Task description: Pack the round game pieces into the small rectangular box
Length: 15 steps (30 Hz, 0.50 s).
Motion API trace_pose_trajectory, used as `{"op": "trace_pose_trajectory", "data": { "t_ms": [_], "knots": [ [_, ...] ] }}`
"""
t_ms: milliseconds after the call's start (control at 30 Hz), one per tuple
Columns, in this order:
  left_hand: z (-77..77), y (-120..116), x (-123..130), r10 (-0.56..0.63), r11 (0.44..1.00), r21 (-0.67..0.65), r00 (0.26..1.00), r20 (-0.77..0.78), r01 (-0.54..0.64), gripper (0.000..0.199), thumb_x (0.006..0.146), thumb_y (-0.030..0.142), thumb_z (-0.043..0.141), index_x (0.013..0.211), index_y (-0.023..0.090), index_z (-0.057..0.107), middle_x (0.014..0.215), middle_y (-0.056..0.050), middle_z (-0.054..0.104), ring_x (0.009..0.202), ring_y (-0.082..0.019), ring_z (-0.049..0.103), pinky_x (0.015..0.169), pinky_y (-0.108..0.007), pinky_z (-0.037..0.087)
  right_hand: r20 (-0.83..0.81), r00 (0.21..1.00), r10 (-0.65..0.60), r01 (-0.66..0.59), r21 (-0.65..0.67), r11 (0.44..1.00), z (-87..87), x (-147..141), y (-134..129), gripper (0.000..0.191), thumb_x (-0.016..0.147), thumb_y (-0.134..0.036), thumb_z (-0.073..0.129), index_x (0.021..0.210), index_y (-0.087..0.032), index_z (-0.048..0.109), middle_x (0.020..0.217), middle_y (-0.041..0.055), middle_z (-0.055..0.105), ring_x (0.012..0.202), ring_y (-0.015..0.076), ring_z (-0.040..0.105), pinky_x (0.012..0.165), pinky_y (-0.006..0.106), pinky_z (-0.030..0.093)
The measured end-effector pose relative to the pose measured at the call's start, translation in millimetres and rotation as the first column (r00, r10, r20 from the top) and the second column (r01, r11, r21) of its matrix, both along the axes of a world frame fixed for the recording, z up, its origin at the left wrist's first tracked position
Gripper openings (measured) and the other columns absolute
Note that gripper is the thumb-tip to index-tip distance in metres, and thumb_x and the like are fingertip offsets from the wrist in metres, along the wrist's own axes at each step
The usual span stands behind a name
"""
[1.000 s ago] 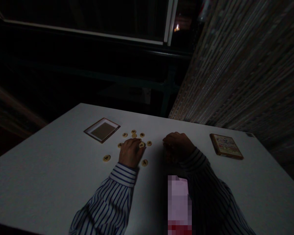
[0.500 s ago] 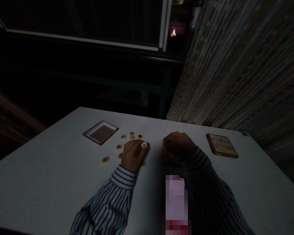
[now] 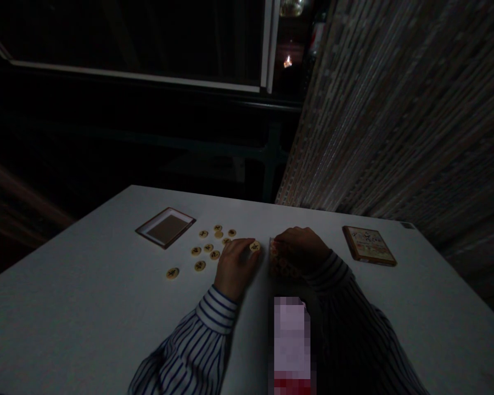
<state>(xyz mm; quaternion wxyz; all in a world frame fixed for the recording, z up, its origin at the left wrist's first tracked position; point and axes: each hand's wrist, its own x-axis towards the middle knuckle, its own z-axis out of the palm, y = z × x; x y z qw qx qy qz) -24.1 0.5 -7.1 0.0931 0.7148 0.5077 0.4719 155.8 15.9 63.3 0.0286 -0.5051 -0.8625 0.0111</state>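
Note:
Between thumb and fingers, my left hand (image 3: 235, 267) pinches a round wooden Chinese chess piece (image 3: 254, 247) with a dark character facing up. Just right of it, my right hand (image 3: 303, 249) is closed at the far edge of a small see-through box (image 3: 271, 257), which is shadowed and partly hidden under the palm. Round chess pieces (image 3: 283, 269) show inside that box. Left of my left hand, several loose chess pieces (image 3: 208, 248) lie scattered on the white table (image 3: 86, 307), with one piece (image 3: 172, 273) set apart nearer me.
An open shallow tray or lid (image 3: 166, 227) with a brown inside lies at the far left. A flat box with a printed cover (image 3: 369, 244) rests on the right. Beyond the table's right back edge hangs a string curtain (image 3: 354, 126). A pixelated pink patch (image 3: 292, 340) covers the front middle.
My left hand has moved right with the chess piece, closer to the see-through box, uncovering several loose pieces. My right hand stays at the box. The view has shifted slightly.

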Motion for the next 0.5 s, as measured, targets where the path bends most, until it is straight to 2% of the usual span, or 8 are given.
{"op": "trace_pose_trajectory", "data": {
  "t_ms": [267, 367, 500],
  "knots": [
    [2.3, 1, 21, -0.043, 0.999, -0.028, 0.998, 0.048, 0.045, 0.025, 0.072, 0.026, 0.055, 0.096, 0.019, 0.057, 0.091, -0.006, 0.061, 0.087, -0.018, 0.055, 0.076, -0.035, 0.047, -0.028, 1.0, 0.008, -0.007, 0.04, 0.999, -2.9, 6, 3, 0.029, 0.083, -0.034, 0.037, 0.097, -0.021, 0.058, 0.095, 0.0041, 0.063, 0.086, 0.0155, 0.056, 0.071, 0.027, 0.036],
    [-2.0, -1, 26, -0.033, 0.999, -0.025, 0.998, 0.046, 0.034, 0.026, 0.072, 0.027, 0.055, 0.096, 0.019, 0.056, 0.091, -0.006, 0.061, 0.087, -0.018, 0.055, 0.076, -0.036, 0.047, -0.05, 0.999, 0.008, -0.005, 0.067, 0.998, -6.6, 7, 4, 0.028, 0.082, -0.033, 0.038, 0.097, -0.021, 0.059, 0.095, 0.0038, 0.064, 0.085, 0.0151, 0.056, 0.072, 0.026, 0.037],
    [-10.9, -8, 30, -0.004, 0.998, -0.056, 0.999, 0.054, 0.007, 0.03, 0.069, 0.025, 0.057, 0.098, 0.018, 0.051, 0.09, -0.007, 0.061, 0.084, -0.019, 0.056, 0.073, -0.035, 0.048, -0.049, 0.998, 0.035, -0.034, 0.037, 0.999, -10.1, 9, 4, 0.028, 0.082, -0.031, 0.037, 0.096, -0.02, 0.058, 0.09, 0.0041, 0.065, 0.082, 0.0145, 0.058, 0.069, 0.025, 0.038]
  ]
}}
